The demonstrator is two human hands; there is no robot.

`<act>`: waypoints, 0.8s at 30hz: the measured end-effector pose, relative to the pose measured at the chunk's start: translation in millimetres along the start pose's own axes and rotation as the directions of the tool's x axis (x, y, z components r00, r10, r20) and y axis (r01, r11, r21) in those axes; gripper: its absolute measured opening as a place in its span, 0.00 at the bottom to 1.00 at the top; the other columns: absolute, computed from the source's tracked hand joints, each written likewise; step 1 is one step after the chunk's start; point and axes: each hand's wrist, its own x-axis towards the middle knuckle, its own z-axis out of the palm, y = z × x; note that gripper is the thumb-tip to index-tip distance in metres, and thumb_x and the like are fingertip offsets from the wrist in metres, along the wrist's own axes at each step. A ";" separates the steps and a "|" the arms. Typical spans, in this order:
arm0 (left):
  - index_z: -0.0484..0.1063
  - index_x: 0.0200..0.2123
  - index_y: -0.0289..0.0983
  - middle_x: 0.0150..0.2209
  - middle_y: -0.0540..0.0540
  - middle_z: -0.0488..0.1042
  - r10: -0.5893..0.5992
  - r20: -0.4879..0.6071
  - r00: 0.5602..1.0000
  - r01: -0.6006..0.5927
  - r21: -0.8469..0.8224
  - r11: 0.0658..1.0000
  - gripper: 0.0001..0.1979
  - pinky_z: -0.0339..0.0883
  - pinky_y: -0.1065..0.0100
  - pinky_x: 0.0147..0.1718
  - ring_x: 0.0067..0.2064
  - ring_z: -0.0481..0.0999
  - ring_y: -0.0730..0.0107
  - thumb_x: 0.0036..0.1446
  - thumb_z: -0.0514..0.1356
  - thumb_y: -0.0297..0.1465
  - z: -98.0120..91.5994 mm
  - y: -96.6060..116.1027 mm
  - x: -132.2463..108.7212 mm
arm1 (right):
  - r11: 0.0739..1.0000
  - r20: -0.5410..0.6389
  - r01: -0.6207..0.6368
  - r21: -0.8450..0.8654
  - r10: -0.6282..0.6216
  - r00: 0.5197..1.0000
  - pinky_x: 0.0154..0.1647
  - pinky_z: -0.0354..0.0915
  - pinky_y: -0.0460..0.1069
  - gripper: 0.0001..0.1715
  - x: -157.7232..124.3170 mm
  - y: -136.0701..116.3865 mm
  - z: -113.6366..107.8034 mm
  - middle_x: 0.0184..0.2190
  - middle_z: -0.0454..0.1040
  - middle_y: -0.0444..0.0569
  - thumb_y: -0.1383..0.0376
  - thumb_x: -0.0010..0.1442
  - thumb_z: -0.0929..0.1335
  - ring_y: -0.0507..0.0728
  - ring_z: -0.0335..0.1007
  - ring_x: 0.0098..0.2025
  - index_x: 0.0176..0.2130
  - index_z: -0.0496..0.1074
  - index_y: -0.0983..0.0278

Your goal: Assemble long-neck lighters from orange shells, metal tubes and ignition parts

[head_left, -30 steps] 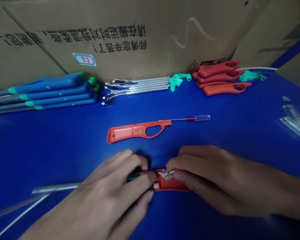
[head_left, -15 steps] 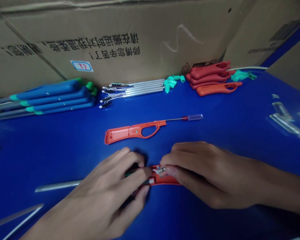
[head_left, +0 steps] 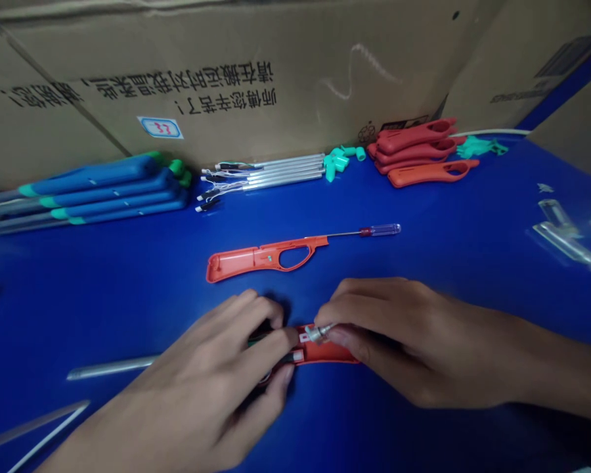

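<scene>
In the lower middle, my left hand (head_left: 211, 374) is closed around an orange lighter shell half (head_left: 331, 353), which lies hollow side up and is largely covered by my fingers. A silver tube (head_left: 111, 368) sticks out to the left from beneath this hand. By its fingertips, a dark part with a white end (head_left: 297, 356) rests in the shell. My right hand (head_left: 414, 341) pinches a small metallic, partly clear valve-like piece (head_left: 318, 334) just over the shell; the rest of that piece is hidden. Beyond both hands lies a second orange shell half (head_left: 231, 264).
A screwdriver (head_left: 381, 230) touches the second half's tip. Along the cardboard box (head_left: 295, 39) lie blue lighters (head_left: 103, 184), silver tubes with wires (head_left: 285, 174), green caps (head_left: 337, 161) and red-orange shells (head_left: 418, 154). Clear tanks (head_left: 566, 243) sit at right, a white-edged strip (head_left: 49, 437) lower left.
The small valve-like piece in my right fingers has tilted and shows more of its metallic end. My left hand has hardly moved.
</scene>
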 end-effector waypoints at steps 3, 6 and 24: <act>0.73 0.41 0.37 0.38 0.43 0.69 -0.014 0.013 1.000 0.014 0.010 1.000 0.09 0.71 0.61 0.34 0.38 0.69 0.63 0.63 0.54 0.27 -0.8 0.7 1.3 | 1.000 -0.027 0.002 0.012 -0.002 1.000 0.38 0.65 0.46 0.12 -0.3 -0.6 0.3 0.37 0.74 0.49 0.72 0.67 0.62 0.52 0.70 0.36 0.47 0.72 0.67; 0.73 0.41 0.37 0.37 0.43 0.69 -0.011 0.008 1.000 0.011 0.016 1.000 0.09 0.71 0.60 0.33 0.37 0.68 0.62 0.63 0.53 0.27 -1.6 2.1 2.0 | 1.000 -0.031 0.003 0.021 -0.002 1.000 0.39 0.65 0.45 0.12 0.1 -1.6 1.1 0.37 0.74 0.49 0.72 0.67 0.62 0.51 0.70 0.37 0.47 0.72 0.67; 0.68 0.40 0.37 0.38 0.46 0.69 -0.056 0.042 0.998 0.058 -0.058 0.997 0.04 0.68 0.62 0.36 0.38 0.68 0.65 0.63 0.54 0.27 -1.7 1.4 -1.1 | 1.000 -0.064 0.011 -0.008 -0.011 0.998 0.36 0.62 0.44 0.10 0.5 -0.8 7.1 0.34 0.73 0.47 0.73 0.66 0.63 0.49 0.69 0.33 0.44 0.73 0.69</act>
